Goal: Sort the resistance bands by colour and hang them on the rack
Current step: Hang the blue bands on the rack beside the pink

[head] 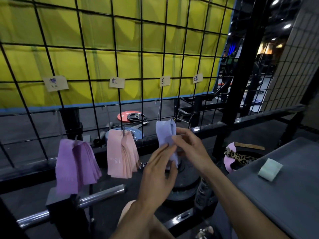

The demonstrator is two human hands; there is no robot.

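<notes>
Both hands met at the lavender-blue band (pixel 166 135): the right hand (pixel 188 144) pinched its middle with curled fingers and thumb, and the left hand (pixel 159 171) gripped its lower part from below, fingers bent round the fabric. The band's top loop sat over a thin metal hook (pixel 159 109) on the black wire grid rack (pixel 141 49). To the left, well apart from the hands, a thick bunch of pink bands (pixel 120 154) hung on another hook, and further left a bunch of purple bands (pixel 76 166). Small paper labels (pixel 117 82) were fixed to the grid above each hook; their writing was too blurred to read. To the right, a folded mint-green band (pixel 270 169) lay on a dark grey table (pixel 284 195). Beyond the table's edge lay a leopard-print belt (pixel 240 156) with something pink beneath it, half hidden. Behind the grid stood a yellow wall pad (pixel 103 31) and, on the dark floor, a red weight plate (pixel 124 116). A chrome bar (pixel 101 195) crossed the lower left, cut off at the frame edge. The gym beyond the black post (pixel 241 66) was dim and indistinct.
</notes>
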